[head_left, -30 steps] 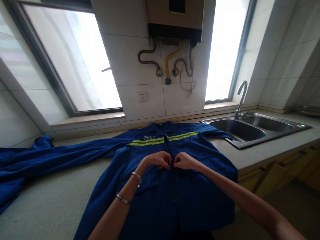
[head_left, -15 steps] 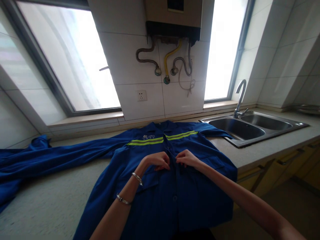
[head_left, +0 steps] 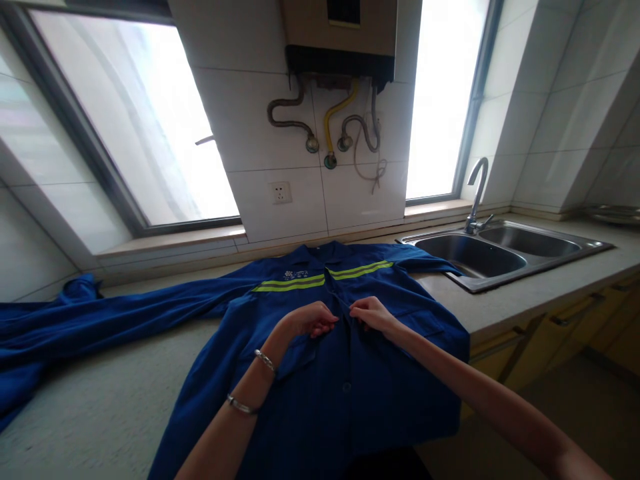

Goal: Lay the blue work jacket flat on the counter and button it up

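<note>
While pinching jacket (head_left: 320, 393): curled hands (head_left: 313, 319).

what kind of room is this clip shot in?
Most likely a home kitchen: a double steel sink with a tap set in a stone countertop, and a wall-mounted water heater with hoses on white tiles. A blue work jacket lies on the counter.

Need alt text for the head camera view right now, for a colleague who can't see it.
Both hands, left hand and right hand, pinch the front opening of a blue work jacket spread flat on a countertop. A steel sink sits to the right, windows behind.
</note>
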Motion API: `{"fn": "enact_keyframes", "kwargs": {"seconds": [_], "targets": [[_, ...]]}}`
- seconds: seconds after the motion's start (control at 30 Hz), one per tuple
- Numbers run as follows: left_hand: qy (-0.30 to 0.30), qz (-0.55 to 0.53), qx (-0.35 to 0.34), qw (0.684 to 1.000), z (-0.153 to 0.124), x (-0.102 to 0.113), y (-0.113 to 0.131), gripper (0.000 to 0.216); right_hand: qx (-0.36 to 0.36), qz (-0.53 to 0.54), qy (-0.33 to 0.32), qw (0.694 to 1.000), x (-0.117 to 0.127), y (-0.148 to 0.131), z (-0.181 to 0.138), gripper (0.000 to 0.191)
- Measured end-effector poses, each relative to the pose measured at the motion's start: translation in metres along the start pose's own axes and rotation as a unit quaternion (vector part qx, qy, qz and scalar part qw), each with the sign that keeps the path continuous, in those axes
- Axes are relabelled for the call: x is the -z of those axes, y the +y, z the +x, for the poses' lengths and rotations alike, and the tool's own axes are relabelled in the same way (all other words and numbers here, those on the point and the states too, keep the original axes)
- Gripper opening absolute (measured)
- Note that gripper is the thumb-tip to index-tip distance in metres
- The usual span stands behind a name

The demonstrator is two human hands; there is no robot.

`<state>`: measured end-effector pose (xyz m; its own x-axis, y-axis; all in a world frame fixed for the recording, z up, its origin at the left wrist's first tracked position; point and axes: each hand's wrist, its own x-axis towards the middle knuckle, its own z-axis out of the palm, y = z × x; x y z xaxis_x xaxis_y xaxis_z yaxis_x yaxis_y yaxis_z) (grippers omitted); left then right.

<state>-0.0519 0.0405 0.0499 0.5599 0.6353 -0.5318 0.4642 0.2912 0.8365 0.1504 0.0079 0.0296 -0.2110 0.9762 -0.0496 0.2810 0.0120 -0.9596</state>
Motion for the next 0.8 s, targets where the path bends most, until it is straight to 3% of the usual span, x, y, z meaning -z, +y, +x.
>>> {"fn": "enact_keyframes", "kwargs": {"seconds": [0.17,0.37,0.8], "targets": [[0.028,-0.058,0.019,0.998,0.014,-0.010,-0.002,0.017,0.052,-0.026,0.006,0.998,-0.007,0.004,0.002,0.020],[-0.025,-0.117,-0.018,0.993,0.007,-0.010,-0.001,0.017,0.078,-0.046,0.019,0.996,-0.008,0.012,0.004,0.022],[-0.006,-0.079,-0.049,0.996,0.007,-0.013,0.007,0.032,0.047,0.024,0.032,0.998,-0.006,0.015,0.006,0.022]]}}
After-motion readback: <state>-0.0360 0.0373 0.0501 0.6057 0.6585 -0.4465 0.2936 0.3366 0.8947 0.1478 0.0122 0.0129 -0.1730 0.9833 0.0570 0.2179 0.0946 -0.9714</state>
